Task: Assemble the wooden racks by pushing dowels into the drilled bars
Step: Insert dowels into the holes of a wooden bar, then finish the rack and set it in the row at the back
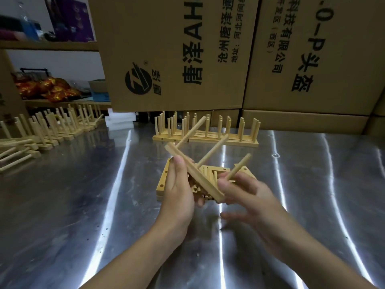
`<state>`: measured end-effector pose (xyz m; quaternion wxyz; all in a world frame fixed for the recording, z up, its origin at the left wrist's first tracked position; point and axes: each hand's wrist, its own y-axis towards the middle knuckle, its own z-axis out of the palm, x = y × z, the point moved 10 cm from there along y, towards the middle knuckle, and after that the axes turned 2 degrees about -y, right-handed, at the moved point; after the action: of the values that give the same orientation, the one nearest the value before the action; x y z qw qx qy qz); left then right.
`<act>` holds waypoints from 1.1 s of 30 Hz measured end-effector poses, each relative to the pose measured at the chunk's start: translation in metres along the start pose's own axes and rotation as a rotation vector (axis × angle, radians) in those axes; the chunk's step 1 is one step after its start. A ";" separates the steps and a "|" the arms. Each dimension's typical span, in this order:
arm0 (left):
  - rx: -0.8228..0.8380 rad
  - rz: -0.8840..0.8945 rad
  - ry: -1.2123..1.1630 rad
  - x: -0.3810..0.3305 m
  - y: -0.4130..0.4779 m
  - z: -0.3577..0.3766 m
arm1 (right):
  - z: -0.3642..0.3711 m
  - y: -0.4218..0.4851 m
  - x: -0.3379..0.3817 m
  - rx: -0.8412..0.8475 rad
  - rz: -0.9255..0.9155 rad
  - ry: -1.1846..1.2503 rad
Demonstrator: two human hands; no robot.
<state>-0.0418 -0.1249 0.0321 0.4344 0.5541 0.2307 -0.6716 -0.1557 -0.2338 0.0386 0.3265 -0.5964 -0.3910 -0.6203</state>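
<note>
Dowels point(208, 174) lie loose in the low wooden tray point(161, 182) on the steel table point(83, 205) in front of you; its left wall shows drilled holes. Just above the tray you hold the drilled bar point(205, 185) tilted, far end high. Your left hand point(179, 190) grips it, thumb along its upper edge and fingers curled beneath. Two seated dowels point(212, 150) already stand out of the bar, slanting up to the right. Your right hand point(248, 192) pinches a third dowel point(239, 166) between thumb and forefinger, its lower end at the bar's near end and your other fingers spread below.

Behind stand finished racks point(205, 138), with a longer row of racks point(52, 130) at your left. The left cardboard box point(166, 49) carries a round black logo and, turned sideways, "唐泽AH" and "科技有限公司". The right cardboard box point(312, 49) reads "P头盔". Both are closed, so their contents cannot be told.
</note>
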 end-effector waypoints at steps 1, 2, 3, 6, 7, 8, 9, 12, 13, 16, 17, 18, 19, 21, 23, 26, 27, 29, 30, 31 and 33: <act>0.010 0.003 0.004 -0.001 0.000 0.001 | -0.002 0.002 0.005 -0.021 -0.049 -0.083; 0.009 0.000 0.009 0.000 0.001 0.000 | -0.004 0.004 0.011 -0.043 -0.093 -0.143; 0.002 -0.009 0.008 0.002 0.002 0.000 | -0.006 0.007 0.017 -0.050 -0.130 -0.189; 0.006 -0.070 -0.052 0.009 0.006 0.001 | -0.020 0.026 0.039 -0.049 -0.235 -0.417; 0.013 -0.095 -0.070 0.013 0.007 0.003 | -0.026 0.038 0.047 -0.034 -0.253 -0.508; 0.015 -0.117 -0.073 0.018 0.007 0.005 | -0.029 0.053 0.053 -0.005 -0.255 -0.591; 0.008 -0.132 -0.061 0.023 0.007 0.005 | -0.033 0.070 0.056 0.030 -0.242 -0.661; 0.002 -0.137 -0.011 0.034 0.008 0.007 | -0.047 0.129 0.048 0.084 -0.171 -0.757; 0.021 -0.130 0.006 0.034 0.009 0.009 | -0.053 0.147 0.044 0.071 -0.156 -0.760; 0.110 -0.072 0.084 0.033 0.012 0.015 | -0.075 0.195 0.025 -0.025 -0.108 -0.760; 0.133 -0.043 0.126 0.032 0.012 0.016 | -0.083 0.207 0.016 -0.056 -0.079 -0.770; 0.158 -0.015 0.170 0.031 0.013 0.018 | -0.090 0.219 0.005 -0.085 -0.043 -0.788; 0.184 0.005 0.209 0.031 0.012 0.021 | -0.096 0.229 -0.006 -0.110 -0.005 -0.809; 0.200 0.015 0.244 0.030 0.012 0.022 | -0.105 0.244 -0.024 -0.143 0.049 -0.849; 0.195 0.010 0.245 0.031 0.014 0.022 | -0.107 0.256 -0.033 -0.157 0.060 -0.888; 0.203 0.000 0.265 0.037 0.016 0.023 | -0.106 0.271 -0.037 -0.183 0.057 -0.958; 0.213 -0.007 0.273 0.039 0.016 0.024 | -0.106 0.275 -0.038 -0.195 0.057 -0.973; 0.227 -0.007 0.299 0.041 0.015 0.025 | -0.105 0.283 -0.039 -0.223 0.058 -0.986; 0.232 -0.005 0.310 0.041 0.015 0.025 | -0.105 0.286 -0.040 -0.234 0.058 -0.995; 0.236 -0.005 0.318 0.041 0.015 0.026 | -0.105 0.288 -0.040 -0.245 0.055 -1.005; 0.246 -0.009 0.331 0.041 0.015 0.026 | -0.103 0.292 -0.039 -0.273 0.049 -1.025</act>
<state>-0.0434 -0.1666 0.0033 0.3168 0.7047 0.2175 -0.5964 0.0519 -0.4663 0.0291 0.0274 -0.8690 -0.4021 -0.2869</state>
